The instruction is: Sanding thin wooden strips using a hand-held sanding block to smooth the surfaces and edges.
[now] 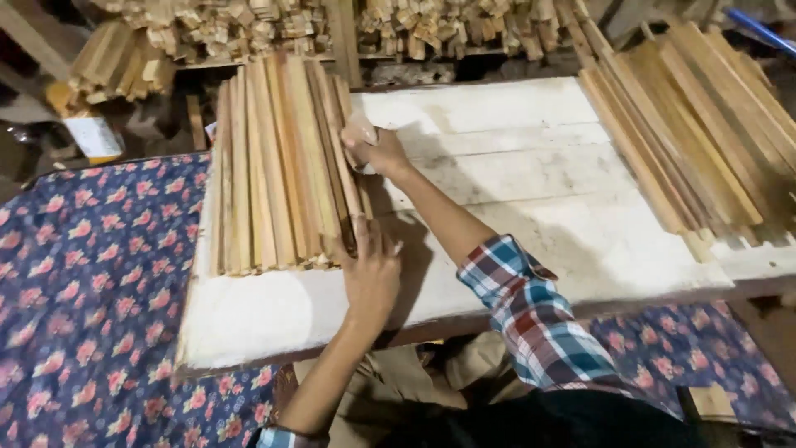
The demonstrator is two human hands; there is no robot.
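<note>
Single head-worn view. We look steeply down and forward from above our own arms onto the white counter [531, 241], close enough that it spans most of the width. The row of wooden slats [278, 166] lies left of centre; stacked wood [448, 25] fills the far top edge, and floral cloth [91, 282] fills the lower left.

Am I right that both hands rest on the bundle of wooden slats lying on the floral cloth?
Not quite. In the head view the left hand and right hand do rest on the slats, but the bundle lies on the white board, beside the floral cloth.
</note>
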